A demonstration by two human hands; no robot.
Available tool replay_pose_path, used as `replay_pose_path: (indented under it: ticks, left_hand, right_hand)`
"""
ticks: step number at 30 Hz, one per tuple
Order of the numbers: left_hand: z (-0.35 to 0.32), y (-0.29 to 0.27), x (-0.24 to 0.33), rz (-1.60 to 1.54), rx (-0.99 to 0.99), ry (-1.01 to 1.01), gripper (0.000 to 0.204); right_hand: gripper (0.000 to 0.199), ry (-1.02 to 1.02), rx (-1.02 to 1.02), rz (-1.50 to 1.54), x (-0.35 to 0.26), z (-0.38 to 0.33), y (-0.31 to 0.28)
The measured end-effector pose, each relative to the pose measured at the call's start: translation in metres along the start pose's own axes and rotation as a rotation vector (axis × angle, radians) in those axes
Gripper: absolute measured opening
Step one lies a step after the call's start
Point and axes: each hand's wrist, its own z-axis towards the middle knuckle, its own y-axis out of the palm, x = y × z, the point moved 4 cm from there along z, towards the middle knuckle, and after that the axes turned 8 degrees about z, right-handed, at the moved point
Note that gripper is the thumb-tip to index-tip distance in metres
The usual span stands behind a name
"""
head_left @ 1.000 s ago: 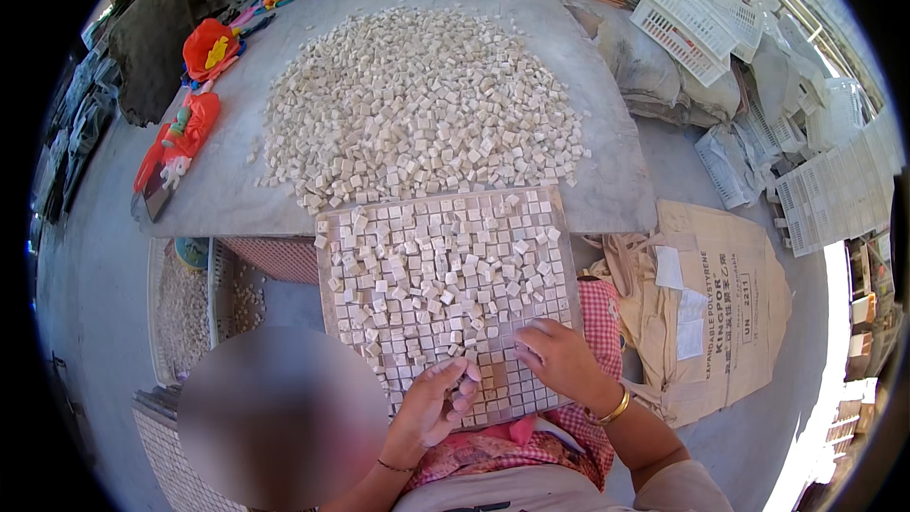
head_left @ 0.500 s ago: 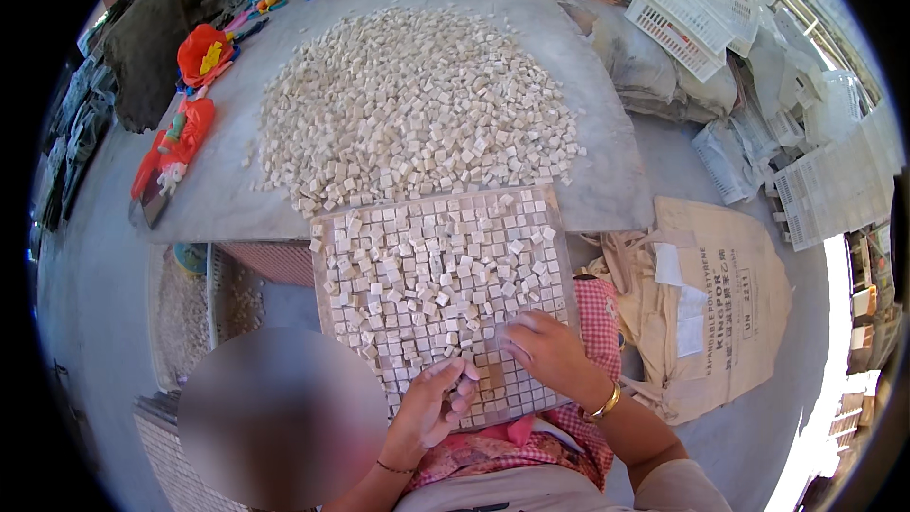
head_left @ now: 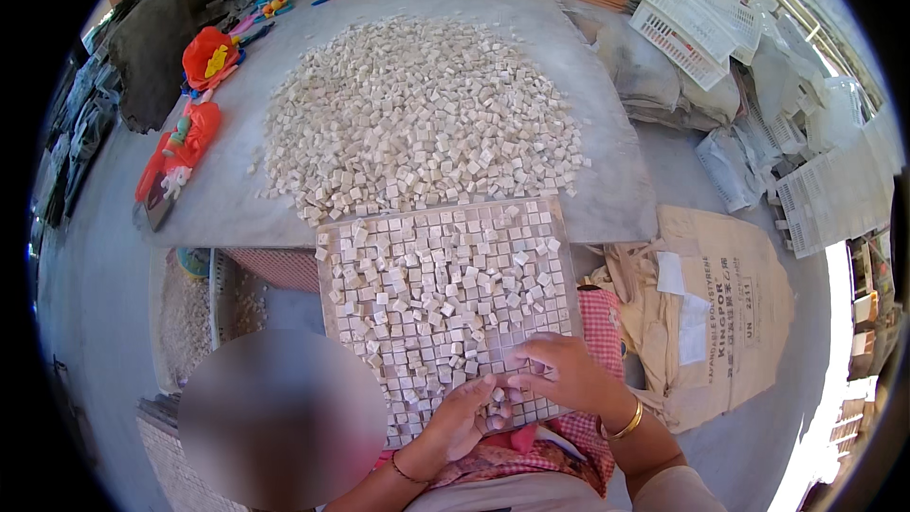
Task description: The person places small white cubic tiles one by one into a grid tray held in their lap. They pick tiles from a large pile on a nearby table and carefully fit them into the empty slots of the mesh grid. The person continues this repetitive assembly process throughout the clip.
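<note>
A square grid tray (head_left: 573,294) rests across my lap against the table's near edge. Small off-white stone cubes (head_left: 427,270) fill many of its cells, and others lie loose on top. Over the tray's near side, my left hand (head_left: 464,417) is palm up with curled fingers around a few stone cubes (head_left: 498,395). Just right of it is my right hand (head_left: 564,372), low over the grid, its thumb and forefinger spread apart. The right thumb comes close to the left fingertips. I make out nothing between the right fingers.
A large heap of stone cubes (head_left: 427,114) covers the middle of the grey table (head_left: 616,190). Red plastic bags (head_left: 194,137) lie at its left edge. A big tan sack (head_left: 749,322) is at the right, with white crates (head_left: 687,24) beyond. A blurred round patch hides the lower left.
My left hand has moved right, toward my right hand. The right hand's thumb and forefinger have spread. The whole view has shifted slightly downward.
</note>
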Motion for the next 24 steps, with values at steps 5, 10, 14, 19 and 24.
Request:
replay_pose_path:
  ticks: [5, 10, 14, 19, 24]
  left_hand:
    - [0.006, -0.006, -0.019, 0.125, -0.260, -0.103, 0.032]
    - [-0.001, -0.001, -0.023, 0.113, -0.210, -0.167, 0.031]
    - [0.004, -0.007, -0.020, 0.118, -0.214, -0.107, 0.030]
    - [0.008, -0.005, -0.024, 0.122, -0.215, -0.093, 0.029]
    - [0.010, -0.006, -0.028, 0.104, -0.235, -0.117, 0.028]
  right_hand:
    - [0.023, -0.057, 0.245, -0.220, 0.026, 0.021, 0.003]
    - [0.020, -0.074, 0.259, -0.307, 0.033, 0.036, 0.014]
    - [0.015, 0.176, 0.187, 0.110, 0.044, 0.030, 0.000]
    - [0.013, 0.186, 0.188, 0.273, 0.054, 0.018, -0.015]
    - [0.009, 0.035, 0.162, 0.017, 0.055, 0.009, -0.016]
